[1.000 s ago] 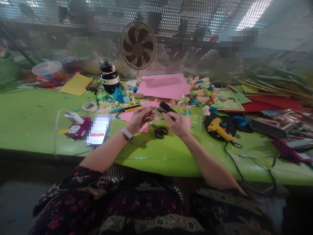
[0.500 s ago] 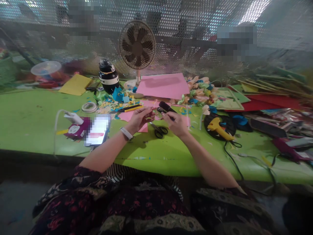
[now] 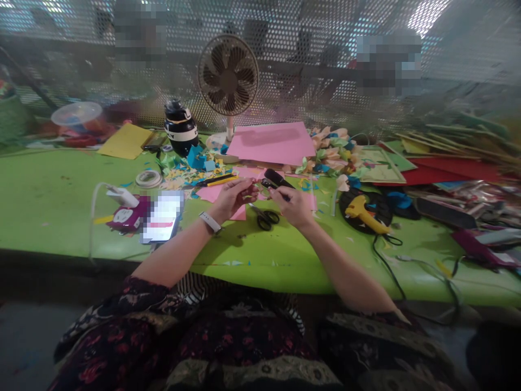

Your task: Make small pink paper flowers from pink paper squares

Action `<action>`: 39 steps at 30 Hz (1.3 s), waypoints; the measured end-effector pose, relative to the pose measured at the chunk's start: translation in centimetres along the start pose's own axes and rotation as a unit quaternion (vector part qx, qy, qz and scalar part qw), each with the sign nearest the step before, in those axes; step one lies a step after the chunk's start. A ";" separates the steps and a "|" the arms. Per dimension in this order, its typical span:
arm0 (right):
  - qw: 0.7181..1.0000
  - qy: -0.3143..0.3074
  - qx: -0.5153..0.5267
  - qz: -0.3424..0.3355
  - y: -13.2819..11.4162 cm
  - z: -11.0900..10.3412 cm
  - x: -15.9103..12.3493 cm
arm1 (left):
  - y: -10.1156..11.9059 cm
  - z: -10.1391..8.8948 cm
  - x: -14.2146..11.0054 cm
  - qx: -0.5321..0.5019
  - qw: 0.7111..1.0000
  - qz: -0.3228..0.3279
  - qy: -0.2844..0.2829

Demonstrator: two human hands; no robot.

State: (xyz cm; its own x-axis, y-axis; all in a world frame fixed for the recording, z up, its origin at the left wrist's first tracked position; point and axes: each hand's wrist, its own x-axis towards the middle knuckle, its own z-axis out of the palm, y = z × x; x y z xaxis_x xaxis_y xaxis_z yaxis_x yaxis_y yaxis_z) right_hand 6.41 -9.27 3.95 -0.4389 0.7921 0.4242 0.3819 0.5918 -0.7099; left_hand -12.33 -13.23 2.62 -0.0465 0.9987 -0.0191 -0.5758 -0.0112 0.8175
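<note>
My left hand (image 3: 232, 200), with a white watch band on the wrist, is raised over the green table. Its thumb and fingers are pinched together, with something small and pinkish at the tips, too tiny to name. Facing it from the right, my right hand (image 3: 292, 206) is closed, fingertips pressed together; what they hold cannot be made out. A black rounded object, like a stapler (image 3: 277, 177), shows just behind the right fingers; whether they touch it is unclear. Black-handled scissors (image 3: 266, 218) lie between and below the hands. Pink paper (image 3: 209, 193) lies under the left hand.
Behind stand a fan (image 3: 228, 76) and a black jar (image 3: 181, 130), among paper scraps and pink sheets (image 3: 272, 142). To the left are a phone (image 3: 163, 217), tape roll (image 3: 148, 178) and purple box (image 3: 129, 214). A yellow glue gun (image 3: 366, 214) with a trailing cord rests right.
Both hands stay in nearly the same place, with only slight finger movement. The objects on the table have not moved.
</note>
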 end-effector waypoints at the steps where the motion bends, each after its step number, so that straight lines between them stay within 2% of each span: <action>1: 1.000 0.000 -0.002 -0.002 0.0 0.0 0.0 | 0.0 0.0 0.0 0.004 1.000 0.002 0.002; 10: 0.992 0.022 -0.106 -0.059 0.3 -0.3 0.1 | -0.3 -0.2 0.1 0.060 0.998 0.027 0.014; 15: 0.988 0.024 -0.124 -0.086 0.5 -0.2 0.1 | -0.5 -0.3 0.2 0.079 0.996 0.037 0.009; 27: 0.998 -0.008 -0.045 -0.049 0.7 0.4 0.0 | -1.1 0.3 -0.2 0.028 0.998 0.041 0.032; 39: 1.000 -0.009 -0.018 -0.010 0.6 0.5 -0.1 | -1.5 0.9 -0.4 0.019 0.998 0.063 0.017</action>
State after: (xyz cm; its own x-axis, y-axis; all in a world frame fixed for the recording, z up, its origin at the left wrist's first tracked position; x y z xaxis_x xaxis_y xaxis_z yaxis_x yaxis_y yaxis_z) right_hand 6.24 -9.06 3.20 -0.4604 0.7776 0.4282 0.4016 0.6127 -0.6807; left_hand -10.69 -13.56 1.94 -0.1445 0.9873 0.0660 -0.5317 -0.1337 0.8363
